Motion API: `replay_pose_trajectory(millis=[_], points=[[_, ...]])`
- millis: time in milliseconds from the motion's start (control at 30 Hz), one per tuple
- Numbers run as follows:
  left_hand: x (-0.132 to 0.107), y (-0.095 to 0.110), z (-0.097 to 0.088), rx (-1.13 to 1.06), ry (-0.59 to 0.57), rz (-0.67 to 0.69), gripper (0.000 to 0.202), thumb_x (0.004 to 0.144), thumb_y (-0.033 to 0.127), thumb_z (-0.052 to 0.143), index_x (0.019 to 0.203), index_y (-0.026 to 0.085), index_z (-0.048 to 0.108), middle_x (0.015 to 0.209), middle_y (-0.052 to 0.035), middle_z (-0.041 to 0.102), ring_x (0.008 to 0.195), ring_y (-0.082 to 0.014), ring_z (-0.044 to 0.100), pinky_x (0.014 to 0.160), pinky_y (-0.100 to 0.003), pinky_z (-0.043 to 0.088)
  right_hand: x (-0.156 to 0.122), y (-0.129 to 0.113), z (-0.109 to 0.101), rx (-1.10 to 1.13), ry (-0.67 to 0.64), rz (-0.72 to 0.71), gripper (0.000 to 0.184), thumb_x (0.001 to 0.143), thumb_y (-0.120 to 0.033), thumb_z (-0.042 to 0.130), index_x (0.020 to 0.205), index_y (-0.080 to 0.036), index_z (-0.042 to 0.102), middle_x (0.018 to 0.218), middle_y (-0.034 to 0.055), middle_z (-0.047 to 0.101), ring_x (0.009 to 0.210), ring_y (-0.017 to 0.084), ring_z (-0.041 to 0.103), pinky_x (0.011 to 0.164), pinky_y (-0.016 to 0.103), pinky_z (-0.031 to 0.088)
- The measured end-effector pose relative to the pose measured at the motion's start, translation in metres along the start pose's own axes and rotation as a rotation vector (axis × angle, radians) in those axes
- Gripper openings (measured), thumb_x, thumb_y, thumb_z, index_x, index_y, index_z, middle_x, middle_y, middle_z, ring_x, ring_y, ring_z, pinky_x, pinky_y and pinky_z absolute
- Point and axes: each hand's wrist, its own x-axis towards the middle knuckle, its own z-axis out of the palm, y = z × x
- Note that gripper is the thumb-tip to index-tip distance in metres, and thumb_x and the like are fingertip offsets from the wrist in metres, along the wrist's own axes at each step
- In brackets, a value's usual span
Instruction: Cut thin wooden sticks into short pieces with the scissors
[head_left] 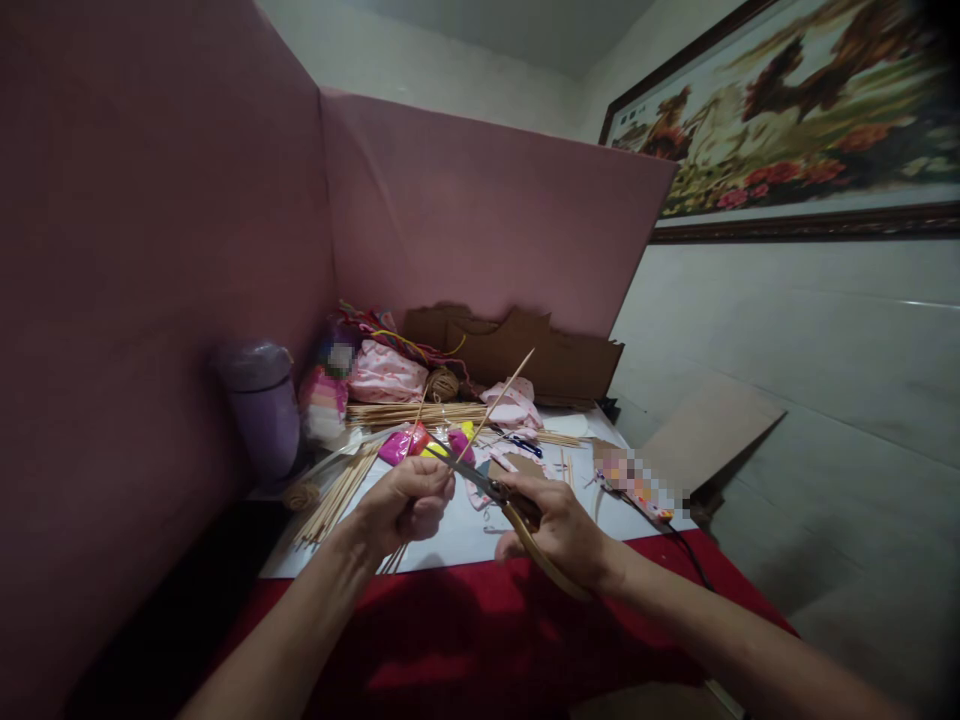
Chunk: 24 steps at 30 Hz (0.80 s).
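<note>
My left hand point(407, 503) is closed round a thin wooden stick point(504, 389) that points up and to the right. My right hand point(556, 528) grips a pair of scissors point(487, 487) with yellowish handles. The blades reach left across the stick, close to my left fingers. Both hands hover over a white sheet point(465, 530) that lies on a red cloth point(480, 630).
Several loose sticks point(337, 495) lie at the left and in a bundle point(416, 412) behind. Pink and yellow scraps point(420, 443), a twine ball point(443, 383), cut cardboard point(517, 350) and a purple jar point(259, 405) crowd the back. Pink boards point(150, 250) wall the left and rear.
</note>
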Motion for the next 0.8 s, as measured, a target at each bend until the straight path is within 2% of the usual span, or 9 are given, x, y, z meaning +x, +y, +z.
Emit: replay_pose_trajectory(millis=[67, 167, 233, 300, 367, 433, 600, 800], points=[[0.002, 0.001, 0.000, -0.039, 0.065, 0.073, 0.030, 0.062, 0.033, 0.075, 0.062, 0.012, 0.054, 0.038, 0.0082, 0.035, 0.030, 0.0006, 0.021, 0.030, -0.012, 0.015, 0.000, -0.001, -0.002, 0.013, -0.001, 0.051, 0.050, 0.062, -0.047, 0.075, 0.099, -0.017, 0.060, 0.068, -0.0022, 0.055, 0.056, 0.010, 0.042, 0.052, 0.021, 0.035], [0.005, 0.004, -0.003, -0.128, 0.220, 0.288, 0.026, 0.063, 0.031, 0.074, 0.069, 0.013, 0.056, 0.041, 0.0092, 0.037, 0.030, 0.0012, 0.019, 0.029, -0.012, 0.012, 0.002, 0.004, -0.008, 0.007, -0.029, 0.158, 0.049, 0.063, -0.048, 0.073, 0.099, -0.017, 0.059, 0.065, -0.0033, 0.054, 0.056, 0.011, 0.045, 0.051, 0.021, 0.035], [0.007, 0.006, -0.005, -0.137, 0.288, 0.399, 0.026, 0.063, 0.031, 0.074, 0.071, 0.013, 0.056, 0.042, 0.0093, 0.039, 0.029, 0.0014, 0.018, 0.029, -0.012, 0.011, 0.005, 0.016, -0.013, -0.047, 0.021, 0.261, 0.048, 0.066, -0.051, 0.069, 0.099, -0.018, 0.059, 0.067, -0.0018, 0.057, 0.059, 0.013, 0.050, 0.054, 0.022, 0.036], [0.008, 0.006, -0.005, -0.090, 0.325, 0.435, 0.027, 0.063, 0.033, 0.073, 0.072, 0.012, 0.057, 0.042, 0.0087, 0.040, 0.029, 0.0016, 0.019, 0.029, -0.012, 0.010, 0.012, 0.033, -0.018, -0.131, 0.123, 0.418, 0.044, 0.070, -0.054, 0.063, 0.095, -0.018, 0.060, 0.073, 0.0012, 0.061, 0.066, 0.016, 0.054, 0.059, 0.025, 0.039], [0.010, 0.004, -0.002, -0.030, 0.363, 0.440, 0.030, 0.062, 0.035, 0.074, 0.070, 0.012, 0.058, 0.041, 0.0082, 0.040, 0.028, 0.0015, 0.019, 0.030, -0.012, 0.010, 0.020, 0.053, -0.024, -0.214, 0.178, 0.571, 0.040, 0.070, -0.050, 0.062, 0.091, -0.016, 0.060, 0.083, 0.0060, 0.064, 0.074, 0.020, 0.058, 0.064, 0.027, 0.041], [0.012, 0.001, 0.003, 0.013, 0.413, 0.442, 0.031, 0.060, 0.037, 0.074, 0.068, 0.011, 0.059, 0.040, 0.0079, 0.040, 0.028, 0.0014, 0.021, 0.031, -0.013, 0.009, 0.028, 0.072, -0.027, -0.302, 0.161, 0.655, 0.038, 0.069, -0.042, 0.063, 0.095, -0.014, 0.059, 0.088, 0.0093, 0.065, 0.080, 0.023, 0.059, 0.066, 0.028, 0.041], [0.013, -0.001, 0.011, 0.034, 0.470, 0.408, 0.030, 0.054, 0.036, 0.075, 0.064, 0.011, 0.060, 0.040, 0.0067, 0.042, 0.029, 0.0009, 0.023, 0.032, -0.014, 0.009, 0.039, 0.096, -0.019, -0.552, 0.024, 0.499, 0.031, 0.070, -0.026, 0.058, 0.099, -0.016, 0.060, 0.092, 0.0095, 0.066, 0.084, 0.023, 0.058, 0.066, 0.026, 0.037], [0.012, -0.001, 0.014, 0.072, 0.498, 0.408, 0.030, 0.054, 0.037, 0.074, 0.061, 0.011, 0.060, 0.035, 0.0082, 0.035, 0.030, 0.0001, 0.022, 0.033, -0.015, 0.008, 0.048, 0.095, -0.013, -0.647, -0.102, 0.435, 0.026, 0.076, -0.026, 0.056, 0.101, -0.018, 0.061, 0.096, 0.0073, 0.064, 0.088, 0.019, 0.055, 0.071, 0.025, 0.034]])
